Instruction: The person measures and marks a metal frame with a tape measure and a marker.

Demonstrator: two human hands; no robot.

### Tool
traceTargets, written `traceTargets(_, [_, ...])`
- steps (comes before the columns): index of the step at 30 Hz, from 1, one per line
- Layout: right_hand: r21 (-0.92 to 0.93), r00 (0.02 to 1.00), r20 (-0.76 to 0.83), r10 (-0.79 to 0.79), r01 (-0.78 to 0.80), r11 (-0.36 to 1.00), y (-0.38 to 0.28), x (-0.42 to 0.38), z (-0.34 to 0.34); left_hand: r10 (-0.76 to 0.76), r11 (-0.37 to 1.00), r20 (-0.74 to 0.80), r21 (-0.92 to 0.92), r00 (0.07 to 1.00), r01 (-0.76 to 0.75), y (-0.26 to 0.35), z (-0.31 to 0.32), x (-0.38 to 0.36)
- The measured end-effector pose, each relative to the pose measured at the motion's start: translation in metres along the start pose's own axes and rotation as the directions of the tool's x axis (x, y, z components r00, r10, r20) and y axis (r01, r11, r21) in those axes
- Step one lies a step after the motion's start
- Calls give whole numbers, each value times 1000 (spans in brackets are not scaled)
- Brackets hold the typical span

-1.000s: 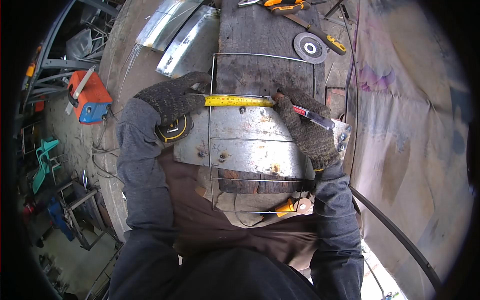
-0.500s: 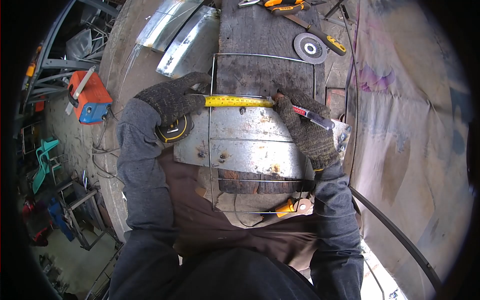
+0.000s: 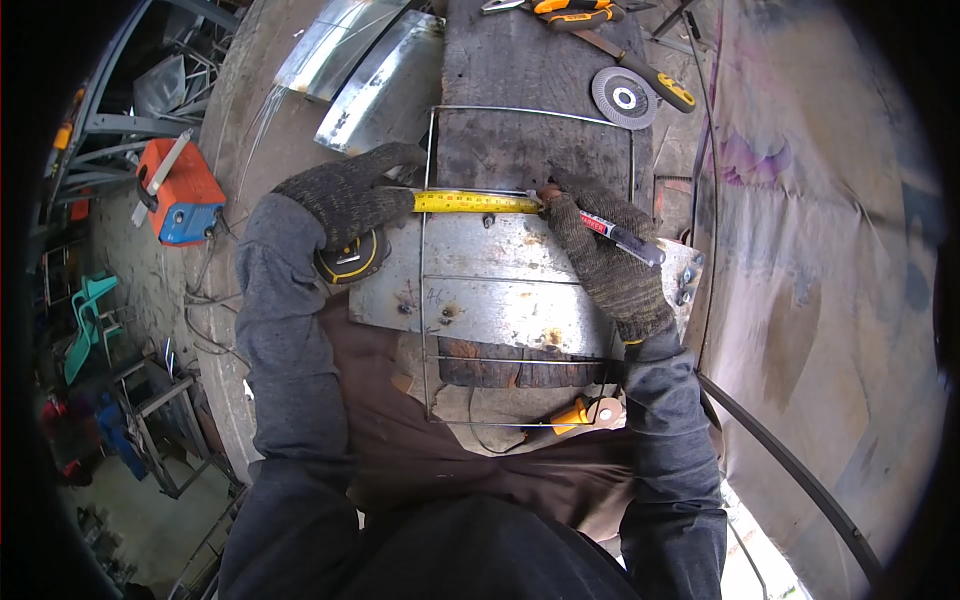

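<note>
My left hand (image 3: 350, 195), in a dark knit glove, is closed on a tape measure (image 3: 352, 262) with a black and yellow case. Its yellow blade (image 3: 470, 202) stretches across a thin metal rod frame (image 3: 426, 290), close along one crossbar. At the blade's other end, my gloved right hand (image 3: 610, 265) pinches with bare fingertips. A marker (image 3: 625, 240) with a red and white label also lies in that hand, pointing down to the right. Below the blade, a curved sheet-metal piece (image 3: 500, 310) with rust spots rests on a dark wooden block (image 3: 540, 70).
Curved metal sheets (image 3: 385, 85) lie at the upper left. Pliers (image 3: 580, 18), a yellow-handled tool (image 3: 665, 90) and a flap disc (image 3: 625, 97) sit at the upper right. An orange grinder (image 3: 575, 415) is near my legs. An orange and blue machine (image 3: 180, 195) stands left.
My right fingertips have shifted slightly left at the blade's end, and the marker has tilted a little. My left hand keeps its hold; the whole view has drifted slightly.
</note>
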State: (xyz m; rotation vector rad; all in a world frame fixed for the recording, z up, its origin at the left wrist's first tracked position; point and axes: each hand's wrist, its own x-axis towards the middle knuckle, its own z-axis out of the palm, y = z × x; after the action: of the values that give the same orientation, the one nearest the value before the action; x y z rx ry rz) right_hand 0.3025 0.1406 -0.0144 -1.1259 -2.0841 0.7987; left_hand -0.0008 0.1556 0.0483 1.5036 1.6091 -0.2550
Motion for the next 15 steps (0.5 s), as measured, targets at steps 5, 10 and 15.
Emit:
traceTargets(5, [69, 1000, 7, 8, -8, 998, -6, 4, 5, -4, 999, -2, -35, 1000, 4, 2, 1, -1])
traceTargets(10, [-20, 1000, -12, -27, 26, 999, -8, 5, 8, -19, 1000, -32, 24, 999, 20, 1, 3, 1])
traceTargets(15, [74, 994, 20, 104, -105, 992, -12, 10, 6, 11, 999, -45, 40, 999, -9, 0, 3, 0])
